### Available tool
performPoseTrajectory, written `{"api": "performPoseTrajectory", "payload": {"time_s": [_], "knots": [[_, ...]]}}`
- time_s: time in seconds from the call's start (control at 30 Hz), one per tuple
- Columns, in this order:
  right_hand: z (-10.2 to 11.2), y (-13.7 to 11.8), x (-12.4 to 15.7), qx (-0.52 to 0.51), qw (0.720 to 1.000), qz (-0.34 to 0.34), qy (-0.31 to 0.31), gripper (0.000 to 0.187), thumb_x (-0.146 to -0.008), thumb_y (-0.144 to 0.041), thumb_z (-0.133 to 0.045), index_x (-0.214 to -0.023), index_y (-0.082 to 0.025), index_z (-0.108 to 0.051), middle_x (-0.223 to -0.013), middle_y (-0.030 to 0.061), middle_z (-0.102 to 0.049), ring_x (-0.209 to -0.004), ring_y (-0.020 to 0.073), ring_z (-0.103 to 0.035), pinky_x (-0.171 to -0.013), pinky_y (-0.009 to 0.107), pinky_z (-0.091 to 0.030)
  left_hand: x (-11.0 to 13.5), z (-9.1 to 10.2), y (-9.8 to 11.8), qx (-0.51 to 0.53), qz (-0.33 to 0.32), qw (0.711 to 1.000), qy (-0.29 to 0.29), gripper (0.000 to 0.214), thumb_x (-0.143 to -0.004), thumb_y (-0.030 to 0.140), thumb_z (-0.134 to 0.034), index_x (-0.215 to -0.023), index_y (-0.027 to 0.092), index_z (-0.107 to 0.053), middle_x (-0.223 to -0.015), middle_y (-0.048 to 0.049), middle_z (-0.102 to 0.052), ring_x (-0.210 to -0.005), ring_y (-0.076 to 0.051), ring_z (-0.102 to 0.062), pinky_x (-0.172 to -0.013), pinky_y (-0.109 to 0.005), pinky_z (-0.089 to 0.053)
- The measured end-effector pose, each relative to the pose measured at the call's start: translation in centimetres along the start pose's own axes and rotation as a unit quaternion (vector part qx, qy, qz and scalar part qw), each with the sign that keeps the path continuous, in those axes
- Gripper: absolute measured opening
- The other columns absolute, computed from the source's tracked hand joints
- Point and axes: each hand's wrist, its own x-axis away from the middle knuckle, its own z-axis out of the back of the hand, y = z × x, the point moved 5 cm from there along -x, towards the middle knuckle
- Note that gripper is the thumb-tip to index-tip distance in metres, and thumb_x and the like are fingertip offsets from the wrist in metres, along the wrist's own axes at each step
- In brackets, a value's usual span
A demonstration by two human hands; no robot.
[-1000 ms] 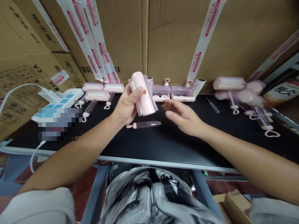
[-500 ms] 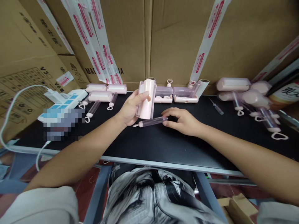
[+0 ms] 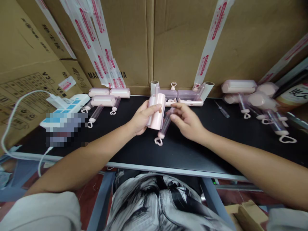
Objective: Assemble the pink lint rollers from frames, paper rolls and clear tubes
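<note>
My left hand (image 3: 142, 118) is wrapped round a pale pink, rounded plastic case (image 3: 158, 112) with a translucent purplish part along its side, held tilted above the black table. Close beside it, my right hand (image 3: 187, 120) pinches the upper end of a clear purplish tube (image 3: 166, 125) between thumb and fingers. A pink heart-shaped loop (image 3: 158, 141) is at the tube's lower end, pointing toward me. Behind my hands lie an opened pink case (image 3: 191, 102) with a purplish lid and a white hollow roll (image 3: 209, 89). Another white roll (image 3: 154, 86) stands behind the held case.
Several pink cases (image 3: 103, 100) and heart-ended tubes lie at the left, near a white power strip (image 3: 74, 104) with a cable. More cases (image 3: 239, 86) are piled at the right, beside a small screwdriver (image 3: 223, 111). Tall cardboard boxes (image 3: 178, 41) wall the table's back.
My left hand has moved slightly right and down with the pink case, uncovering a white roll behind. My right hand has turned the tube from nearly level to steep, loop end toward me.
</note>
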Motion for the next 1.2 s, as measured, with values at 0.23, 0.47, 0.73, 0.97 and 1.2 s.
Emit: {"api": "performPoseTrajectory", "payload": {"time_s": [0.23, 0.47, 0.73, 0.97, 1.2], "knots": [[-0.7, 0.6, -0.3, -0.172, 0.978, -0.116, 0.026, 0.047, -0.082, -0.048, -0.086, -0.112, -0.026, -0.057, -0.102, 0.0002, -0.072, -0.081, 0.0167, -0.072, -0.069, 0.034, -0.065, -0.3, -0.1, -0.7, 0.004, -0.016, 1.0, 0.02, 0.061, -0.07, 0.046, -0.09, -0.113, 0.019, -0.055, -0.089, 0.0018, -0.066, -0.078, -0.016, -0.066, -0.076, -0.032, -0.055], [1.7, -2.8, 0.2, -0.065, 0.998, -0.02, -0.002, 0.038, -0.101, -0.047, -0.066, -0.133, -0.027, -0.063, -0.114, 0.0069, -0.073, -0.079, 0.0155, -0.068, -0.064, 0.029, -0.06, -0.3, 0.7, 0.8, -0.008, -0.037, 0.999, 0.012, 0.065, -0.073, 0.039, -0.088, -0.124, 0.02, -0.053, -0.097, -0.0006, -0.069, -0.077, -0.015, -0.066, -0.077, -0.031, -0.053], [0.2, -4.9, 2.0, 0.194, 0.972, 0.1, -0.089, 0.036, -0.102, -0.039, -0.063, -0.136, -0.027, -0.054, -0.11, 0.0054, -0.071, -0.067, 0.0129, -0.065, -0.059, 0.027, -0.054, 0.0, 0.2, 0.5, 0.022, -0.019, 1.0, 0.007, 0.058, -0.07, 0.033, -0.085, -0.117, 0.018, -0.056, -0.087, 0.0019, -0.069, -0.071, -0.013, -0.064, -0.073, -0.03, -0.054], [0.5, -5.0, 1.6, 0.278, 0.952, 0.079, -0.105, 0.035, -0.101, -0.037, -0.061, -0.132, -0.022, -0.065, -0.103, 0.0069, -0.081, -0.078, 0.0207, -0.073, -0.071, 0.033, -0.055, 0.1, 0.4, 0.4, -0.022, -0.013, 1.0, -0.01, 0.053, -0.069, 0.034, -0.089, -0.111, 0.018, -0.06, -0.088, -0.0007, -0.07, -0.076, -0.017, -0.066, -0.075, -0.032, -0.053], [-0.2, -5.2, 1.5, 0.269, 0.946, 0.077, -0.161, 0.034, -0.103, -0.035, -0.057, -0.128, -0.017, -0.071, -0.095, 0.0055, -0.08, -0.073, 0.0176, -0.069, -0.07, 0.029, -0.051, -0.1, 0.9, 0.6, -0.097, -0.06, 0.993, -0.016, 0.063, -0.065, 0.035, -0.092, -0.118, 0.017, -0.062, -0.104, -0.0037, -0.068, -0.094, -0.02, -0.065, -0.087, -0.033, -0.052]]}}
